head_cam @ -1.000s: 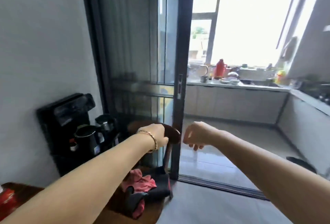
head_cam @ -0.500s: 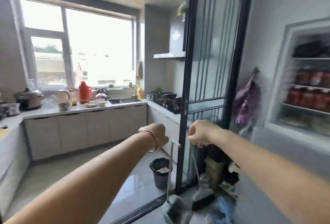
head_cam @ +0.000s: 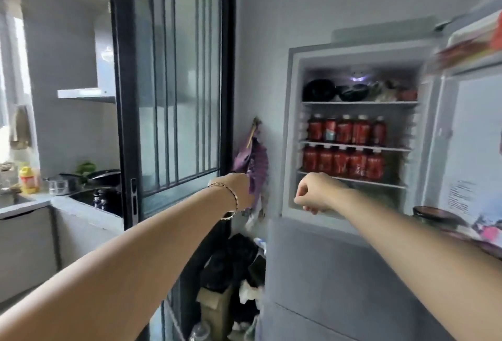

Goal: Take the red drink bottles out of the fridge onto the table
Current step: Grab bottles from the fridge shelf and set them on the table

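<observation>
The fridge [head_cam: 290, 128] stands ahead on the right with its upper door [head_cam: 472, 134] swung open. Several red drink bottles [head_cam: 345, 130] line its second shelf, and another row of red bottles [head_cam: 343, 162] fills the shelf below. Both my arms reach forward. My left hand [head_cam: 239, 191], with a bracelet at the wrist, is curled in a loose fist left of the fridge and holds nothing. My right hand [head_cam: 316, 193] is also loosely closed and empty, in front of the fridge's lower shelf, short of the bottles. No table is in view.
A dark-framed glass sliding door [head_cam: 173, 90] stands to the left of the fridge. A purple bag [head_cam: 254, 161] hangs on the wall between them, with bags and a box piled on the floor [head_cam: 231, 281] below. The kitchen counter with a stove [head_cam: 89, 193] lies at far left.
My view has swung right, from the chair and kitchen doorway to the open fridge, which now sits ahead. Both arms stay stretched forward with loosely closed hands.
</observation>
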Motion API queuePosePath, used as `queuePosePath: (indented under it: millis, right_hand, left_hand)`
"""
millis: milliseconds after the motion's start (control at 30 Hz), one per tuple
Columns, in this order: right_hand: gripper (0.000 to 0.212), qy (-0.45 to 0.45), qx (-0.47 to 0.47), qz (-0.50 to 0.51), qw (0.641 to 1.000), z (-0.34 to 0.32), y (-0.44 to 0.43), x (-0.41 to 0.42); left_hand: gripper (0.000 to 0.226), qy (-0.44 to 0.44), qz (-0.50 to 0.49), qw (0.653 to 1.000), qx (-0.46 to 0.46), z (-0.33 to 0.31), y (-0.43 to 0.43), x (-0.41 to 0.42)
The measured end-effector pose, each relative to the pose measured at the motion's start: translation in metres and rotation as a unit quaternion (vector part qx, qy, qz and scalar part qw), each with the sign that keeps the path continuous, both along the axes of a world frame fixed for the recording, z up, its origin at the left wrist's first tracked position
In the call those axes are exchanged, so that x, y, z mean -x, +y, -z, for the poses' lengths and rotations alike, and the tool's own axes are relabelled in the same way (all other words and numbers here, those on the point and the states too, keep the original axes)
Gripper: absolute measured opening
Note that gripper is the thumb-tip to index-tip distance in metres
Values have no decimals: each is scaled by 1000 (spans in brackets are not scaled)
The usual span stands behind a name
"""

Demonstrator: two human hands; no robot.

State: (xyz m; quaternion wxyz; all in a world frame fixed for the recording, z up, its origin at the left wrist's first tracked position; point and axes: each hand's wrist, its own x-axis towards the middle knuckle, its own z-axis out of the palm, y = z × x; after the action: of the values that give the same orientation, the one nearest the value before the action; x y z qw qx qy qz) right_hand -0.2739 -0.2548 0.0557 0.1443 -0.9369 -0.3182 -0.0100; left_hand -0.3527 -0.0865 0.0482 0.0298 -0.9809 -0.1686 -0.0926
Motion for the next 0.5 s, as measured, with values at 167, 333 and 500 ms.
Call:
queuePosePath:
  millis: [167,333,500]
  right_hand:
    - [20,-5,-11,95,995,-19,6,-95]
    - [22,-26,-16,171,985,-27,-7,-184]
    - [31,-59,-16,214,975,-22,-23,-272]
  left_hand:
    - [33,-10,93,995,-35,-22,11,-129]
    - [30,-40,162,985,-39,-36,2,-241]
    - [25,-59,205,977,6,-19,-11,-332]
